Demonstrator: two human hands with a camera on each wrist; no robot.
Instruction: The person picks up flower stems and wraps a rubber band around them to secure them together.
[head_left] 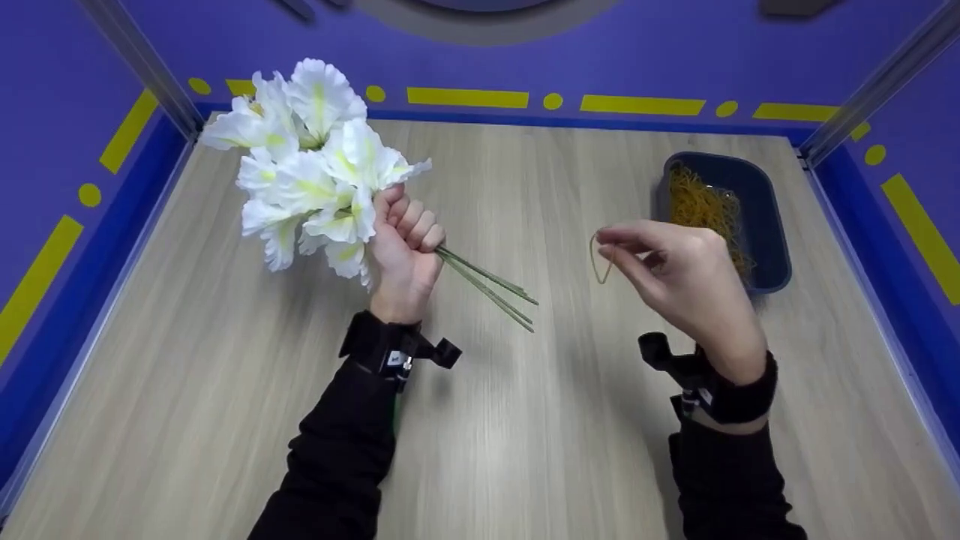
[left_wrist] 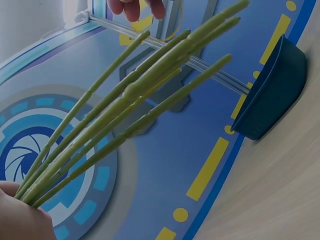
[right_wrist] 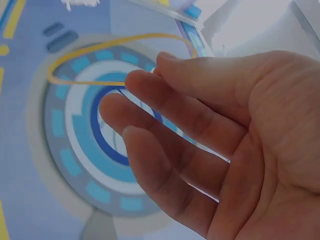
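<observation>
In the head view my left hand [head_left: 407, 247] grips a bunch of white artificial flowers [head_left: 319, 176] by the stems, just below the blooms. Their green stems [head_left: 491, 289] stick out past the little-finger side toward the right. The left wrist view shows several stems [left_wrist: 100, 120] fanning out from the hand [left_wrist: 25, 220]. To the right, my right hand [head_left: 682, 274] pinches a yellow rubber band [head_left: 602, 279] between thumb and index finger, apart from the stems. The band [right_wrist: 90, 48] hangs as a slack loop in the right wrist view, where the other fingers are loosely bent.
A dark blue plastic bin [head_left: 776, 225] with a heap of rubber bands [head_left: 701, 202] stands at the right rear of the wooden table [head_left: 480, 450], just beyond my right hand. Blue panels [head_left: 645, 60] with yellow markings wall in the back and both sides.
</observation>
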